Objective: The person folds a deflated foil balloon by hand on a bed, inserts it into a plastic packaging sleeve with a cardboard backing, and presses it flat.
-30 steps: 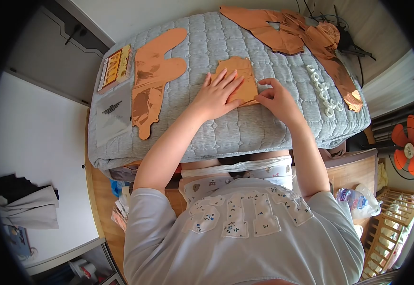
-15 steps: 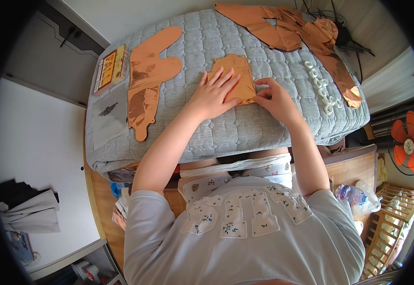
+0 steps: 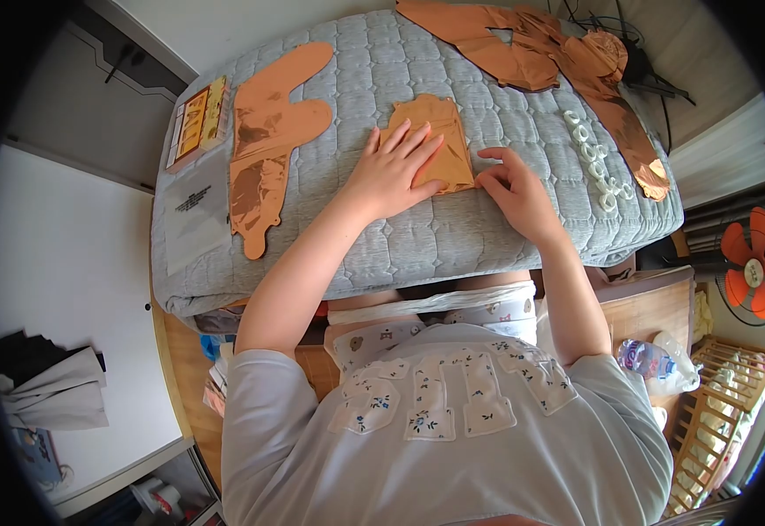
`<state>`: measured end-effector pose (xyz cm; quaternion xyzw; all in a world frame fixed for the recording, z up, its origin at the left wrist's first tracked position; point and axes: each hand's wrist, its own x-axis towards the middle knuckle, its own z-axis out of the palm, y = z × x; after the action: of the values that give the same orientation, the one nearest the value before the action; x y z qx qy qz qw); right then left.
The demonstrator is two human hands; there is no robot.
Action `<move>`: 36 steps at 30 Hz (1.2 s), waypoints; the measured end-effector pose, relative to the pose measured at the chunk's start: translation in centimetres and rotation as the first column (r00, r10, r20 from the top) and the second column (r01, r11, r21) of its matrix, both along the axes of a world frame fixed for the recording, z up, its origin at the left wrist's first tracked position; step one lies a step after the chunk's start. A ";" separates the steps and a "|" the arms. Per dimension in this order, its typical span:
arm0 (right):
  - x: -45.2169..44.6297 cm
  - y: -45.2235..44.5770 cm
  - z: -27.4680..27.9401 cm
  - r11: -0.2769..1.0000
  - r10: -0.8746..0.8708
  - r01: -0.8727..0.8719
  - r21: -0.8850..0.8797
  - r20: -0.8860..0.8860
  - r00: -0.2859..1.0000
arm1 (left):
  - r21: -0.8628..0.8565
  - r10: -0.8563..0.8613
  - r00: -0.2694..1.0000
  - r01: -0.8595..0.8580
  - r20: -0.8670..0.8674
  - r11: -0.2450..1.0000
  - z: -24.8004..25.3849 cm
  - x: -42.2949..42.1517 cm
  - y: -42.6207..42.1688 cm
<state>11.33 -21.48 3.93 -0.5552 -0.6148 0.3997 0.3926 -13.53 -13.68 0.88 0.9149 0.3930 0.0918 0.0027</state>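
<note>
A folded copper-coloured foil balloon [image 3: 444,127] lies on the quilted mattress in front of me. My left hand [image 3: 393,175] rests flat across its left and lower part, fingers spread and pressing on the foil. Beside the lower right corner is my right hand [image 3: 515,191], its index finger raised apart from the thumb and its other fingers curled. The thumb is close to the foil's corner; whether it touches cannot be made out. Left of my hands, a flat copper foil balloon [image 3: 268,140] is laid out. A larger crumpled foil balloon [image 3: 523,61] spreads over the far right.
White rings [image 3: 593,158] lie on the mattress [image 3: 382,254] at the right. A printed box [image 3: 198,123] and a clear plastic bag [image 3: 198,215] are at the left edge. Dark cables and an orange-bladed fan [image 3: 753,270] stand at the right, with a plastic bottle [image 3: 645,358] lower down.
My right hand has shifted slightly right, away from the folded foil's corner. The left hand stays flat on the foil. The view has shifted a little.
</note>
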 end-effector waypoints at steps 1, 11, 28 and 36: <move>0.2 -0.2 0.4 1.000 0.027 -0.028 0.013 0.043 0.999 | 0.008 -0.005 1.000 0.005 0.010 1.000 0.0 0.0 0.0; -0.2 -4.1 -1.0 0.834 -0.141 -0.345 0.430 0.771 0.621 | 0.026 -0.021 0.998 0.020 0.053 0.999 -0.3 0.0 0.1; 0.2 -4.6 -1.0 0.828 -0.108 -0.394 0.400 0.802 0.588 | 0.057 -0.036 0.997 0.031 0.075 0.998 -0.3 -0.1 0.1; 2.4 1.9 2.2 0.892 0.270 -0.428 0.144 0.590 0.761 | 0.045 -0.035 0.998 0.033 0.050 0.998 -0.3 -0.2 0.1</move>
<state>13.70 -19.56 6.14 -0.4624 -0.8435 0.1997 0.1866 -13.69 -13.57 0.53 0.9187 0.3750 0.1238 -0.0060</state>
